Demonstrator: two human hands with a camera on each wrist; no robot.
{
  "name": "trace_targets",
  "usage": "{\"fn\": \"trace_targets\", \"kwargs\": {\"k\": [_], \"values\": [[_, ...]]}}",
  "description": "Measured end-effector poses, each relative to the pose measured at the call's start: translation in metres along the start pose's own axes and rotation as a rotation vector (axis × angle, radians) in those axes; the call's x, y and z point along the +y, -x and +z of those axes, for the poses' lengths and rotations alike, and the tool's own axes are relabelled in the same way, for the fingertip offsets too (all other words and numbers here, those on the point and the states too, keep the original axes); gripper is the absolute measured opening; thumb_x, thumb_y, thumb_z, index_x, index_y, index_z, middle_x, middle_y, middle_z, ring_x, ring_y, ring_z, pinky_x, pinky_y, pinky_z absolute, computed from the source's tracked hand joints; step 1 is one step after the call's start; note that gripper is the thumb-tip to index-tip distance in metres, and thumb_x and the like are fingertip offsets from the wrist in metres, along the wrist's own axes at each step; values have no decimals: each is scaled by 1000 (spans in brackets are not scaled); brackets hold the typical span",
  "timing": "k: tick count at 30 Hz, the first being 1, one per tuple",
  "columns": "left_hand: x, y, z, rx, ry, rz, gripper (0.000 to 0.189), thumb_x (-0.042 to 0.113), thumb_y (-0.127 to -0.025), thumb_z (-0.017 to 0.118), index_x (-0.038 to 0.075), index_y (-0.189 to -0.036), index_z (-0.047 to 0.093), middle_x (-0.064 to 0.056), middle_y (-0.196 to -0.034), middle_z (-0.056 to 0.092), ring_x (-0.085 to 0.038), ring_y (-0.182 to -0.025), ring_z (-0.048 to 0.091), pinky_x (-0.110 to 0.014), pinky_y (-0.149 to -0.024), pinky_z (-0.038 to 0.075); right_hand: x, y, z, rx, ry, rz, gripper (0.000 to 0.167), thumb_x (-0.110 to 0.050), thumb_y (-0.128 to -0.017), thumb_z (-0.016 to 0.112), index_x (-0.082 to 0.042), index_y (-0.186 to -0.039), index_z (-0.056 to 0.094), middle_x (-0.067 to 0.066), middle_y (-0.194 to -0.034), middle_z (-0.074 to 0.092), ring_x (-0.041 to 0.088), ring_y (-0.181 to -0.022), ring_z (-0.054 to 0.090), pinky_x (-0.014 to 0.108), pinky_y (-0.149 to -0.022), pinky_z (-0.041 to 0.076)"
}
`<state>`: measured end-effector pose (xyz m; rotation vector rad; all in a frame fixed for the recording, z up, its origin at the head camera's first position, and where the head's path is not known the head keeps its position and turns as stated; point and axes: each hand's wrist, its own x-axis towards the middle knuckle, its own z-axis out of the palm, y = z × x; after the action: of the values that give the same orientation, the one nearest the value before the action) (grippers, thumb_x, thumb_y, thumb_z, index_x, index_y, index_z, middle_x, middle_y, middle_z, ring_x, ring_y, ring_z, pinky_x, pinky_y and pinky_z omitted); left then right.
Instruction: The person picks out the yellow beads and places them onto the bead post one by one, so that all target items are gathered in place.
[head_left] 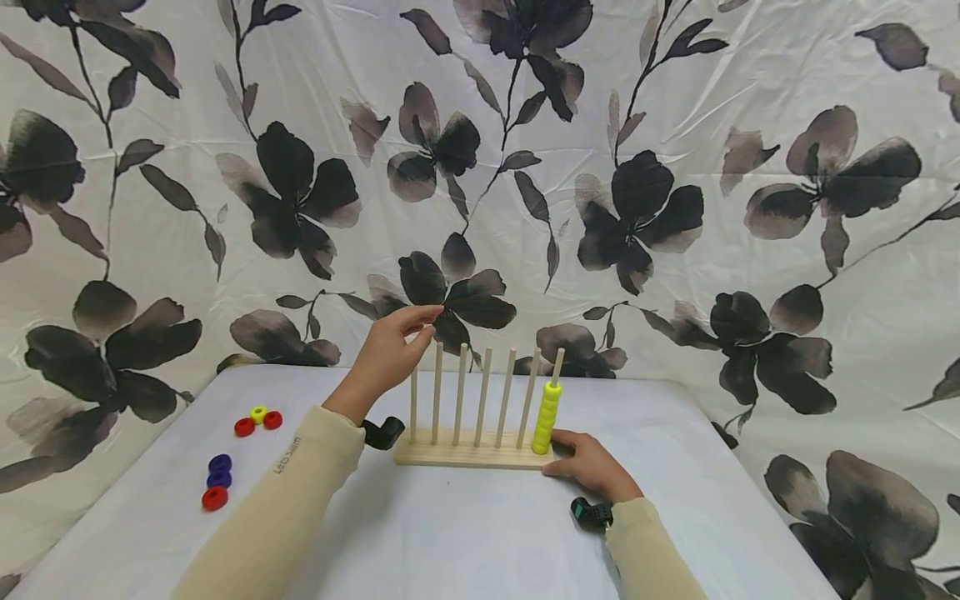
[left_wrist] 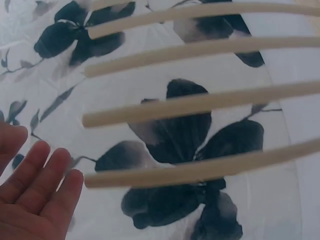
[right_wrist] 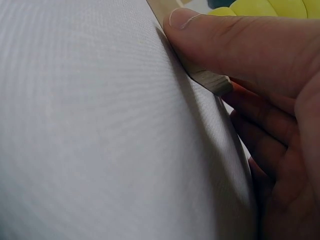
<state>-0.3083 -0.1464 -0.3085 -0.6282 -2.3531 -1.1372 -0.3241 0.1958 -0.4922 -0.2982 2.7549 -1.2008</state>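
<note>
A wooden peg rack [head_left: 465, 454] stands on the table, with several upright pegs along its base. Yellow rings [head_left: 547, 418] are stacked on its rightmost peg; the other pegs are bare. My right hand [head_left: 592, 467] grips the right end of the base, thumb [right_wrist: 220, 45] along the front and fingers behind. Up by the tops of the leftmost pegs is my left hand [head_left: 390, 350], its fingers loosely extended. In the left wrist view that hand [left_wrist: 37, 200] holds nothing, its fingertips beside the tip of the nearest peg [left_wrist: 165, 174].
At the table's left lie loose rings: a yellow one [head_left: 258, 414] between two red ones [head_left: 244, 427], and nearer, two blue ones [head_left: 220, 478] in line with a red one [head_left: 214, 498]. A flowered cloth [head_left: 540, 250] hangs behind the table [head_left: 480, 533].
</note>
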Motion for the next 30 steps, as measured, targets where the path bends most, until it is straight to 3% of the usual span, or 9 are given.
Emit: {"fn": "trace_targets", "kwargs": {"k": [10,22,30], "values": [[-27,16,-19,-1,-76,-97,37,18,-99,54,15,-136,56,-11,-135,59,-32,-124,55,-49,-103,47,2,0,0,6,-9,0,75,-33,-73,84,-13,-139,54,8,-143,53,34,-139,41,57,-113,31],[-60,34,-40,-2,-98,-170,39,15,-99,53,9,-138,54,-16,-135,58,-34,-124,56,-51,-103,47,3,0,1,4,-3,12,74,-34,-73,83,-14,-139,54,8,-144,52,34,-139,40,58,-113,30],[-75,44,-55,-17,-135,-271,40,19,-100,50,11,-139,52,-17,-135,57,-37,-121,56,-53,-99,49,2,-1,1,1,-8,18,74,-35,-73,83,-14,-139,54,8,-145,51,34,-139,39,59,-113,29]]}}
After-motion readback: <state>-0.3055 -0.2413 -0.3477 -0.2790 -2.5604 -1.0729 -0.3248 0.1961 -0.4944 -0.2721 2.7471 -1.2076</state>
